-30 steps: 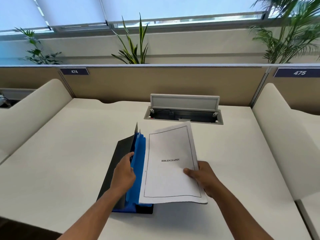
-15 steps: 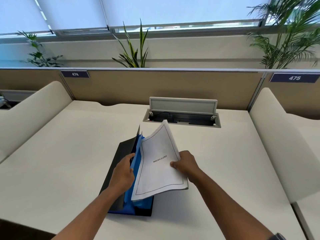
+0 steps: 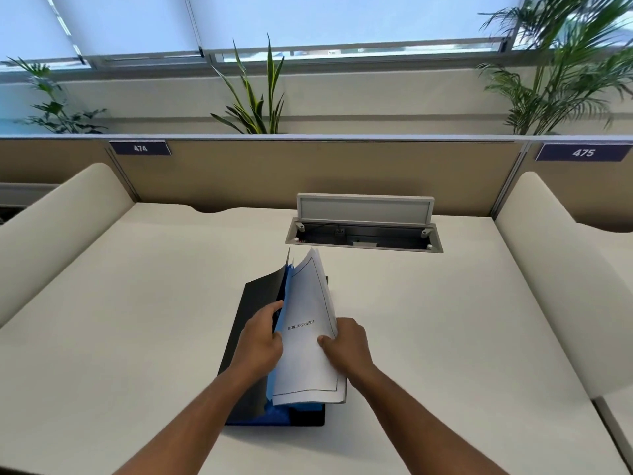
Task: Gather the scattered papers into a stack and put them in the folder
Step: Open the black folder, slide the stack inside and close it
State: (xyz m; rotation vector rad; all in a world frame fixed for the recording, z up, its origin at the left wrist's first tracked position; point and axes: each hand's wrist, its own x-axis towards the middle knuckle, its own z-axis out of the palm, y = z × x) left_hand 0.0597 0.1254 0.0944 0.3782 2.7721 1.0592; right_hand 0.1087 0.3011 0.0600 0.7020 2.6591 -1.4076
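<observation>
Cream-white desk (image 3: 137, 320), wide, smooth top. Tan partition panel (image 3: 308, 173) along far edge, curved cream side dividers (image 3: 61, 221) left and right. Cable box (image 3: 364, 236) recessed in desktop near far edge, grey lid (image 3: 364, 207) propped upright. Black folder (image 3: 250, 337) lies open on desk near front centre, blue lining (image 3: 274, 418) showing at near edge.

I read "BIBLIOGRAPHY" printed mid-page inside a thin ruled border on the top sheet of the stack of papers (image 3: 308, 337), "474" in white on the dark left nameplate (image 3: 140, 148) on the partition, and "475" on the matching right nameplate (image 3: 583, 152).
</observation>
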